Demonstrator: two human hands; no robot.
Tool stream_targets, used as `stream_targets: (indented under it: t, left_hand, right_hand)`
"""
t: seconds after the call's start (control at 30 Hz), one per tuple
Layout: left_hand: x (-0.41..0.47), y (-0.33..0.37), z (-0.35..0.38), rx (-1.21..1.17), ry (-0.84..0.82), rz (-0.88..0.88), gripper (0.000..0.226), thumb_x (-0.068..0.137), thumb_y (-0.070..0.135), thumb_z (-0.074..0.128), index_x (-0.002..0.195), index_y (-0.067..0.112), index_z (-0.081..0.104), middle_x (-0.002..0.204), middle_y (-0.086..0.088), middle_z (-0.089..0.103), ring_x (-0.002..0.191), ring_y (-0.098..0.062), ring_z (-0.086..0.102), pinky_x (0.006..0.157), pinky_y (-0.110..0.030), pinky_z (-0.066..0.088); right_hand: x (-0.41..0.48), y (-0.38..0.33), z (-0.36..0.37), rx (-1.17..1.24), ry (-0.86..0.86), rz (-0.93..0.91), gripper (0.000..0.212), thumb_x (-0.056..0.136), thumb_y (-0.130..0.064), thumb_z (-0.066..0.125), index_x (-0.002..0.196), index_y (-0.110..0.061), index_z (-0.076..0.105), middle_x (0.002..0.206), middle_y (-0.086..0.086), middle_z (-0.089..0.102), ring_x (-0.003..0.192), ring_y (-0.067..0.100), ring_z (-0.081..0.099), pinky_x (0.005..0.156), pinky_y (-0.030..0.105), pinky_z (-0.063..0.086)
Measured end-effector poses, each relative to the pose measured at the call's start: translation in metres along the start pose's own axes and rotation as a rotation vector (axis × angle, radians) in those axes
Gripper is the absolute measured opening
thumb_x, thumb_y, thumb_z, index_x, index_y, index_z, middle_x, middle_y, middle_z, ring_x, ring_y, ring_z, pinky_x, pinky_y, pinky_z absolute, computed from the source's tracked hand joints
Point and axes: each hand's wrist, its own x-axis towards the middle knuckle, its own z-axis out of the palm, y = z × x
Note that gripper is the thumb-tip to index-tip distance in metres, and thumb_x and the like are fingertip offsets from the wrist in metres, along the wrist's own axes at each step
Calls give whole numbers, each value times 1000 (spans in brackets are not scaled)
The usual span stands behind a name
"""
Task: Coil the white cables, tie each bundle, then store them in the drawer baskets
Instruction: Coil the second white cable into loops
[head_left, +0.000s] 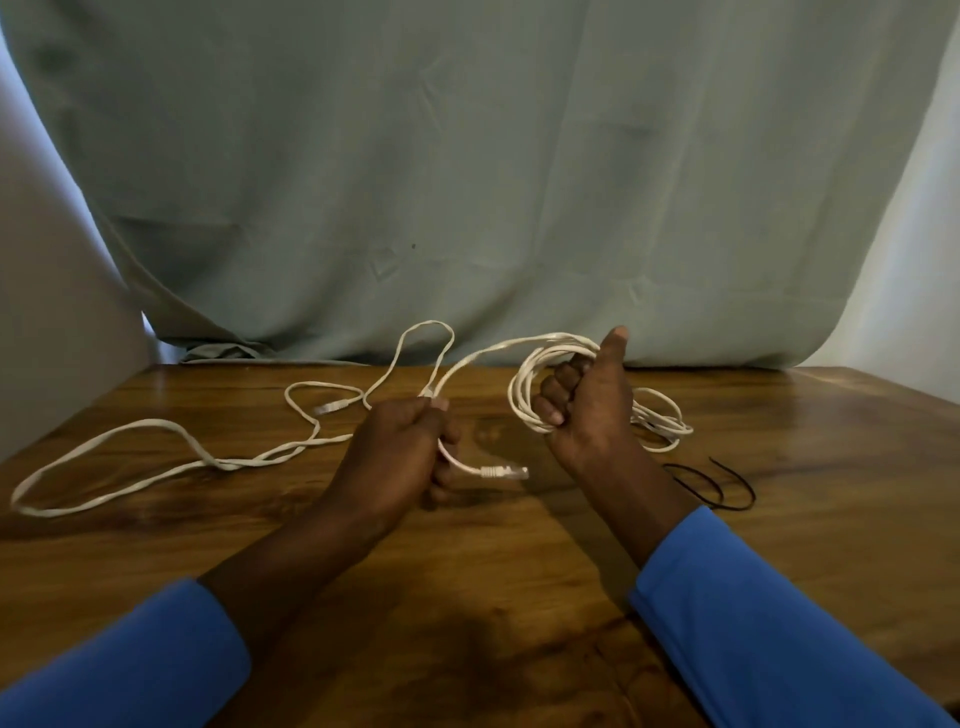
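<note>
My right hand (587, 410) grips a coil of white cable (524, 384) with its fingers curled through the loops and the thumb pointing up. From the coil the cable arcs left into my left hand (400, 452), which grips it near its end. The plug (501, 472) sticks out to the right below that hand. A second white cable (156, 452) lies loose in wide loops on the wooden table (467, 597) at the left, its plug (332, 406) near the middle back.
A thin black tie (722, 488) lies on the table just right of my right wrist. A grey-green cloth (467, 182) hangs behind the table's far edge. No drawer or basket is in view.
</note>
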Motion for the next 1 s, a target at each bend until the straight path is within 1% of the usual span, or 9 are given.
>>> stream_targets:
  t: [0.13, 0.2, 0.37, 0.5, 0.6, 0.7, 0.83, 0.9, 1.0]
  left_hand:
    - [-2, 5, -5, -198, -77, -126, 17, 104, 21, 58, 116, 19, 70, 65, -10, 64, 52, -20, 58, 55, -34, 50]
    - [-7, 2, 1, -201, -58, -85, 31, 99, 17, 67, 123, 34, 57, 68, -10, 70, 54, -24, 63, 54, -36, 55]
    - [-14, -3, 14, 12, -55, 92, 14, 104, 18, 60, 113, 23, 69, 75, -10, 74, 60, -22, 67, 59, -39, 58]
    - [-19, -4, 16, 241, -204, 197, 28, 96, 11, 67, 116, 31, 71, 89, 7, 75, 76, -10, 73, 72, -31, 62]
    - [-21, 2, 12, 608, -166, 408, 19, 88, 37, 78, 106, 39, 71, 82, 20, 70, 78, 3, 67, 64, -11, 48]
    - [-20, 8, 7, 799, -158, 570, 11, 90, 41, 76, 95, 32, 74, 79, 17, 68, 77, 1, 62, 62, -13, 38]
    - [-17, 9, 1, 752, -228, 626, 7, 92, 30, 75, 99, 30, 78, 83, 15, 72, 78, -2, 65, 66, -14, 45]
    - [-16, 8, -2, 644, -202, 624, 7, 91, 26, 77, 96, 30, 78, 80, 16, 73, 76, -2, 69, 66, -19, 52]
    - [-16, 7, 1, 595, -113, 687, 6, 89, 27, 78, 93, 31, 76, 77, 16, 71, 73, -7, 68, 62, -23, 51]
  right_hand:
    - [-3, 2, 0, 14, -5, 45, 59, 103, -64, 34, 62, -22, 30, 44, -5, 18, 30, 7, 19, 30, 14, 19]
    - [-8, 7, 4, 12, -12, 63, 60, 102, -67, 32, 62, -22, 31, 43, -5, 19, 29, 7, 20, 31, 13, 19]
    - [-13, 15, 11, 39, -43, 113, 68, 97, -74, 32, 54, -22, 32, 40, -4, 21, 26, 8, 21, 32, 11, 21]
    - [-15, 12, 7, 135, -117, 164, 74, 95, -76, 33, 45, -21, 37, 35, -5, 25, 24, 8, 26, 32, 10, 24]
    - [-19, 14, 9, 31, -50, 184, 75, 95, -76, 31, 54, -17, 51, 36, 0, 42, 24, 11, 39, 31, 14, 33]
    - [-26, 23, 15, -114, 4, 166, 68, 100, -70, 30, 63, -16, 46, 36, -4, 44, 25, 8, 41, 31, 13, 33]
    - [-31, 27, 19, -216, -45, 169, 69, 104, -62, 26, 59, -12, 43, 34, -3, 44, 24, 6, 42, 29, 13, 31]
    - [-29, 28, 18, -251, -73, 196, 71, 103, -65, 28, 60, -11, 46, 38, -1, 48, 29, 9, 49, 36, 15, 41]
    - [-27, 35, 15, -296, -125, 268, 77, 96, -75, 31, 79, -6, 60, 71, 10, 65, 64, 22, 67, 73, 38, 62]
